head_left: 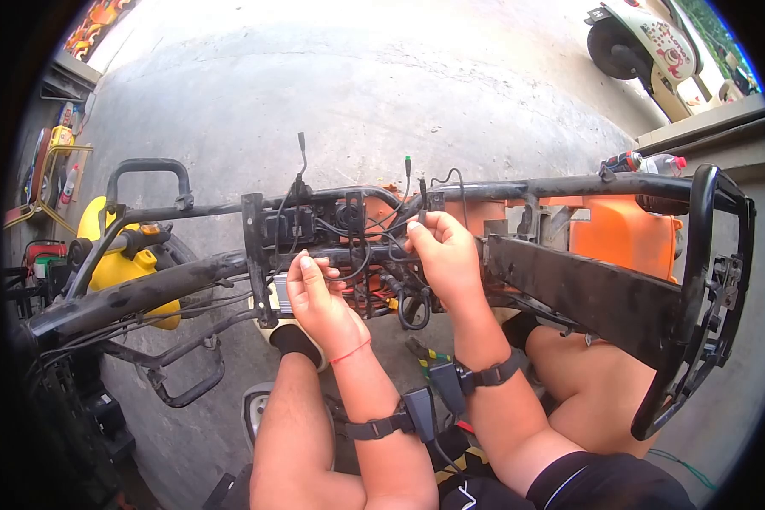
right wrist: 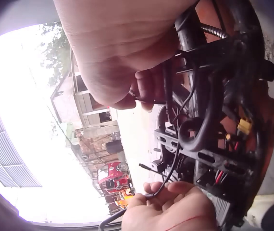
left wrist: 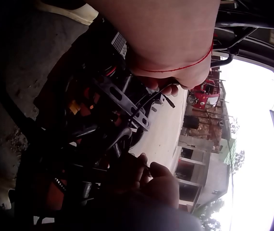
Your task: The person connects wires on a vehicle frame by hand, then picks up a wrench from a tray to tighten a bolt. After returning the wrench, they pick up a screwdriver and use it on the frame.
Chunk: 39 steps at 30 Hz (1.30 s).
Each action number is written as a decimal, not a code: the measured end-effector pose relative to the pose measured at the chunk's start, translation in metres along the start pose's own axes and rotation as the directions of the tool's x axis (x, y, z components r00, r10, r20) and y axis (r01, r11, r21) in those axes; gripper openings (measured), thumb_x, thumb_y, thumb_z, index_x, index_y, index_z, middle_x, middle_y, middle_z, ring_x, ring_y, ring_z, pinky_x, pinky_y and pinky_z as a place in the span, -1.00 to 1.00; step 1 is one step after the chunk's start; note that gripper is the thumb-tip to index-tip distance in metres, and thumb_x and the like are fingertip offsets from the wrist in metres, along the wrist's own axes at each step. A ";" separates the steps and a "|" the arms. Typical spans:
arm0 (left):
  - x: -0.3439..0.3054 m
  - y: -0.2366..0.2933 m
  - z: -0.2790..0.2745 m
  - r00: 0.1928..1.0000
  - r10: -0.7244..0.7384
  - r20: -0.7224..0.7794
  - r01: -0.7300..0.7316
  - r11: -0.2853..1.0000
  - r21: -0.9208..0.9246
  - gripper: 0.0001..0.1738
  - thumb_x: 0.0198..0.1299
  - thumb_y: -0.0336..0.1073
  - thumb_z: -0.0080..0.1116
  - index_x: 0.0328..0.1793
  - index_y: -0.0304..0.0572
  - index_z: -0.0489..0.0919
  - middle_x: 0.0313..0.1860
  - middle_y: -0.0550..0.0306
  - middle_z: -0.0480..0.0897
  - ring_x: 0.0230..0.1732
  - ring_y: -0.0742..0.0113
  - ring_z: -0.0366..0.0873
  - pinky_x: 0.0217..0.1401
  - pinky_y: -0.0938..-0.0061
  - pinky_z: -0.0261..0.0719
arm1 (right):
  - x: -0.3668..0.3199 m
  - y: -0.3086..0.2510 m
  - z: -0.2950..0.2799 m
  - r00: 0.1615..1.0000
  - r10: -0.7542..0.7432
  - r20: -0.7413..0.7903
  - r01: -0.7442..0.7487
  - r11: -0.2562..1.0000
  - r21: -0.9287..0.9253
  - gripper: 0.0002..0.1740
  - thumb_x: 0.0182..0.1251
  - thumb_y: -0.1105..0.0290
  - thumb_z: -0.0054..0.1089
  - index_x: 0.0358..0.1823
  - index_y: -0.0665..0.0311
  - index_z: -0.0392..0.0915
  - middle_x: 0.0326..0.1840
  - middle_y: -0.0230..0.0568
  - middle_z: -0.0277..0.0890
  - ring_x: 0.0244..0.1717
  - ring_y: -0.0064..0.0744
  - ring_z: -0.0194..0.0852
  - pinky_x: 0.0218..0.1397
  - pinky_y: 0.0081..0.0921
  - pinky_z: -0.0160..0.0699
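Note:
In the head view the left hand (head_left: 317, 299) pinches a thin black cable (head_left: 357, 274) between thumb and fingers, left of the frame's middle. The right hand (head_left: 446, 259), higher and to the right, pinches a thin dark cable end between thumb and forefinger. From the right wrist view, the cable (right wrist: 176, 161) runs out of the left hand (right wrist: 170, 207) up toward the wiring, and a thin lead sticks out of the right hand's fingers (right wrist: 149, 86). Between the hands lie the black frame tube (head_left: 187, 274) and bundled wires. Shadow hides the right fingertips in the left wrist view.
Two upright cable ends, one with a green tip (head_left: 408, 167), stand behind the frame. An orange plastic part (head_left: 616, 238) is at the right, a yellow one (head_left: 132, 270) at the left. Green-handled pliers (head_left: 423, 353) lie below. A scooter (head_left: 654, 51) stands far right.

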<state>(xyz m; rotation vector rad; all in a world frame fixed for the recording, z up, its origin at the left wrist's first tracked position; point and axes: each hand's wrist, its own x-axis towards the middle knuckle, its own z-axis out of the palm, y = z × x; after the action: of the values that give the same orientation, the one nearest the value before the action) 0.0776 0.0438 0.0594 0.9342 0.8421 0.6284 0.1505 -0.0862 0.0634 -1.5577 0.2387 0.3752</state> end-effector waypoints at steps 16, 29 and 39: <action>0.000 -0.005 -0.003 1.000 -0.006 0.006 0.006 1.000 -0.005 -0.76 0.50 -0.19 0.09 0.14 -0.12 0.55 -0.20 0.34 0.58 -0.23 0.59 0.46 -0.23 0.64 0.39 | -0.008 0.010 0.045 0.993 0.115 -0.016 -0.113 0.989 0.100 -0.68 0.56 0.25 0.15 0.20 0.24 0.51 0.01 -0.28 0.58 -0.12 -0.58 0.52 -0.13 -0.58 0.51; -0.001 -0.004 -0.002 1.000 -0.011 -0.001 0.011 1.000 -0.005 -0.77 0.50 -0.20 0.09 0.13 -0.11 0.55 -0.20 0.33 0.58 -0.24 0.58 0.46 -0.22 0.64 0.39 | -0.008 -0.003 0.040 0.969 0.227 0.097 -0.245 0.938 0.245 -0.63 0.54 0.21 0.15 0.23 0.22 0.53 0.00 -0.32 0.60 -0.08 -0.58 0.54 -0.13 -0.60 0.47; -0.001 -0.002 0.000 0.999 -0.020 -0.027 0.020 1.000 -0.001 -0.81 0.53 -0.28 0.04 0.11 -0.17 0.55 -0.24 0.29 0.60 -0.28 0.59 0.48 -0.23 0.67 0.48 | 0.002 0.014 0.028 0.982 0.100 0.163 -0.136 0.964 0.227 -0.71 0.37 0.41 0.30 0.09 0.24 0.63 0.01 -0.42 0.55 -0.29 -0.74 0.38 -0.12 -0.67 0.45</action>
<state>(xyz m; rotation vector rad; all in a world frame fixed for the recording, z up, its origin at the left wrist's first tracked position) 0.0770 0.0420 0.0581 0.9172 0.8741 0.6249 0.1447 -0.0583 0.0503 -1.2770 0.2504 0.5364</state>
